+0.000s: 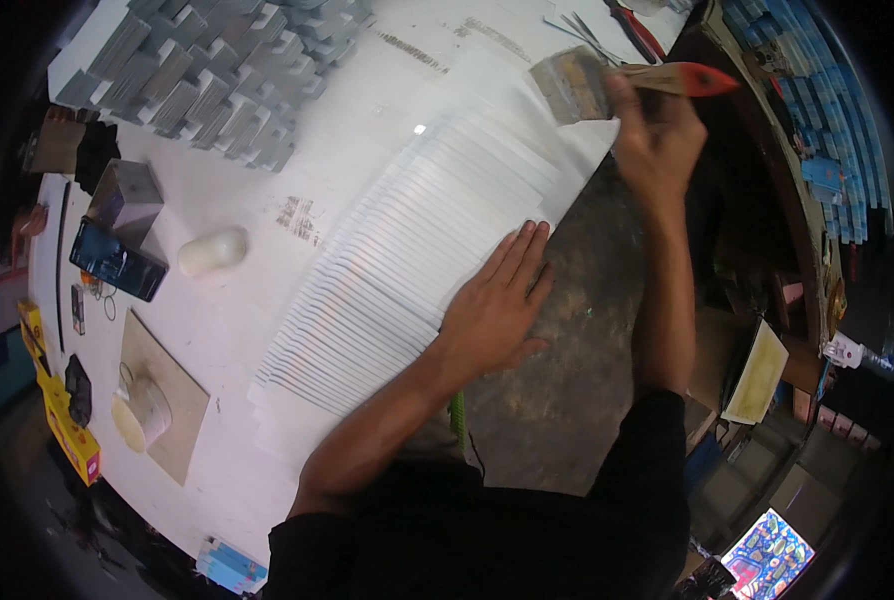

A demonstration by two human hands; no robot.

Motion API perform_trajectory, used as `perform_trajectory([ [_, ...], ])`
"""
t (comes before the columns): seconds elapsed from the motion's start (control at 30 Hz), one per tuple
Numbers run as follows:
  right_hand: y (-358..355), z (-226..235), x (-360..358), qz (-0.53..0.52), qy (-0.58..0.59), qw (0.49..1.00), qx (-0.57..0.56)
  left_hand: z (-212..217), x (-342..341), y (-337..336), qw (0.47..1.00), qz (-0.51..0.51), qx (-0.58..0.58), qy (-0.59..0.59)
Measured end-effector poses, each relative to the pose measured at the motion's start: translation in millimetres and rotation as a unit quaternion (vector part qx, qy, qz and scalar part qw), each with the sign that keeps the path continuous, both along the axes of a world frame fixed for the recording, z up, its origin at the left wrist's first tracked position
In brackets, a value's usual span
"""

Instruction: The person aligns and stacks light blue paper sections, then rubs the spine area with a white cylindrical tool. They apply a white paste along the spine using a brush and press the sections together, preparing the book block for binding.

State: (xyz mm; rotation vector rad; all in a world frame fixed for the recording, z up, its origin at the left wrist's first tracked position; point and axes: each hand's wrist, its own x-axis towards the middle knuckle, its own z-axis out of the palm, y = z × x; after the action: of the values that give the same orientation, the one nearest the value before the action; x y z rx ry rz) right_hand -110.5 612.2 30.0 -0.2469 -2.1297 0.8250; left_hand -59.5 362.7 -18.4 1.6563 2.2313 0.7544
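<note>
My right hand (657, 145) grips a wide flat paintbrush (682, 78) with a wooden, red-tipped handle. The brush head points left over the far end of a row of overlapping white sheets (387, 270), near the table's right edge. Whether its bristles touch the paper cannot be made out. My left hand (492, 305) lies flat on the near right side of the fanned sheets, fingers stretched out and holding nothing. A loose white sheet end sticks out past the table edge below the brush.
Grey folded box pieces (197, 80) are stacked at the far left. Left on the white table are a phone (117, 258), a white rounded container (212, 252) and a cup (142, 415) on a brown board (187, 400). Scissors and red-handled pliers (637, 30) lie far right.
</note>
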Motion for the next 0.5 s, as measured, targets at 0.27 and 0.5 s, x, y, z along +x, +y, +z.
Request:
perform_trajectory([
  [0.27, -20, -3, -19, -0.129, -0.109, 0.983, 0.078, -3, 0, -2, 0.999, 0.001, 0.008, -0.036],
  [0.5, -17, 39, 33, -0.036, 0.084, 0.971, -0.221, -23, 12, 2, 0.998, -0.034, 0.046, -0.003],
])
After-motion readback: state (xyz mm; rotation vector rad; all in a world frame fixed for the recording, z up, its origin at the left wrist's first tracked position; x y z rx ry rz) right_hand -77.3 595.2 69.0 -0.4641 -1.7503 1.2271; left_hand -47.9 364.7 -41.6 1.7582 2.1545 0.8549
